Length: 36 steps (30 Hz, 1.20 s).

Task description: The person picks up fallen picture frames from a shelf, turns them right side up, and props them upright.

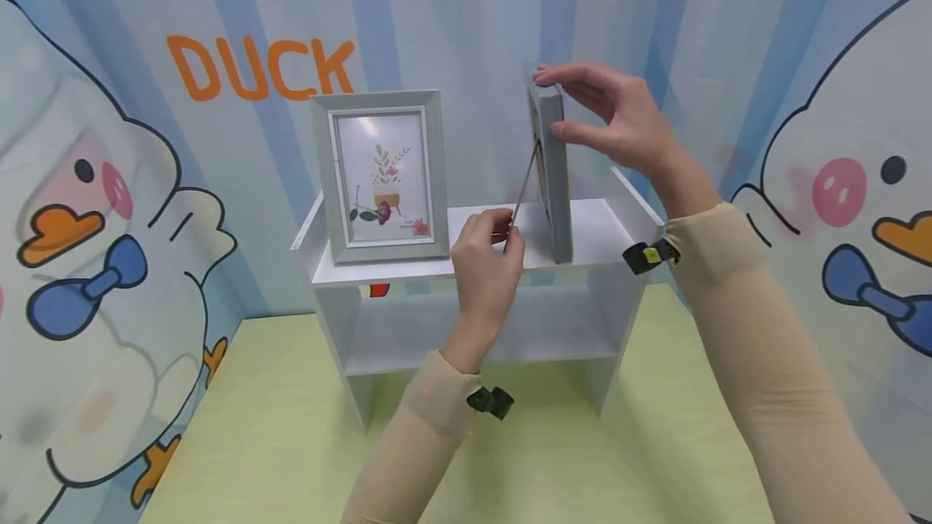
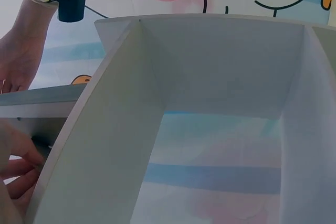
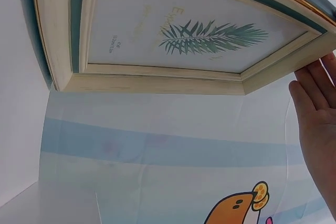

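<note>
A picture frame (image 1: 557, 184) stands nearly edge-on on the right part of the white shelf's top board (image 1: 466, 221). My right hand (image 1: 615, 116) grips its top corner, fingers over the upper edge and thumb on the near side. The right wrist view shows its front: a cream and teal border (image 3: 157, 85) around a green leaf print (image 3: 215, 38). From its back a thin support leg (image 1: 526, 176) slants out to the left. My left hand (image 1: 484, 269) pinches the leg's lower end between thumb and fingers; in the left wrist view a shelf side panel partly hides that hand.
A second, grey-white frame (image 1: 439, 184) with a potted-flower picture faces forward on the left of the top board. Raised side panels (image 1: 632, 200) bound the board, with a lower shelf (image 1: 480, 330) beneath. The unit stands on a yellow-green table (image 1: 291, 443) before a duck-print curtain (image 1: 480, 39).
</note>
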Tool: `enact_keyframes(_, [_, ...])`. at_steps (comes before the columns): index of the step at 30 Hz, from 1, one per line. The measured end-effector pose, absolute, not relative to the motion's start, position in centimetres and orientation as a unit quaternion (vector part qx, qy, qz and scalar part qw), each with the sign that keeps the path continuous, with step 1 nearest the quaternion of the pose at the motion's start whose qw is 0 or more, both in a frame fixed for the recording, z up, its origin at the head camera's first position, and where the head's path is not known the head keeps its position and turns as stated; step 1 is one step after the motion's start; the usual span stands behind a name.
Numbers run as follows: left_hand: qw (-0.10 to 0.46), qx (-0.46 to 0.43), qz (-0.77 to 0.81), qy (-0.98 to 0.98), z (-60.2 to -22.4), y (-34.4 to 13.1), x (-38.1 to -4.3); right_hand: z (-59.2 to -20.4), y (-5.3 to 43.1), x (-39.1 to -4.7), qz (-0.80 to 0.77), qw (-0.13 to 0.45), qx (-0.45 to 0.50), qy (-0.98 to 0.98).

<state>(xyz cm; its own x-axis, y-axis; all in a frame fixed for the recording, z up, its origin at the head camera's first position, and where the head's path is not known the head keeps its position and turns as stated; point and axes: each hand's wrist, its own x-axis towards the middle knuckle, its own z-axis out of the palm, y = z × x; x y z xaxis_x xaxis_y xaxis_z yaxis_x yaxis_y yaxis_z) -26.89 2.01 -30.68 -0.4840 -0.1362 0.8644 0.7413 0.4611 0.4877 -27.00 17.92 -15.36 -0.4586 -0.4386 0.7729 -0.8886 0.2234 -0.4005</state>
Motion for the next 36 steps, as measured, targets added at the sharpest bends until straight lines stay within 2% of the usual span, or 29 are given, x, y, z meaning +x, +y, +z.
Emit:
enact_keyframes(10, [0.443,-0.179,-0.456,-0.751,-30.0,0.3,-27.0,-15.0,17.3,-27.2,0.413,0.249,0.468,-0.741])
enact_keyframes(23, [0.416,-0.193,-0.473,-0.753,-30.0,-0.4,-27.1,-14.2,17.1,-26.6,0.356,0.238,0.466,-0.774])
enact_keyframes(36, [0.423,-0.189,-0.476,-0.748,-30.4,-0.6,-27.1,-13.8,16.5,-26.3,0.34,0.22,0.458,-0.791])
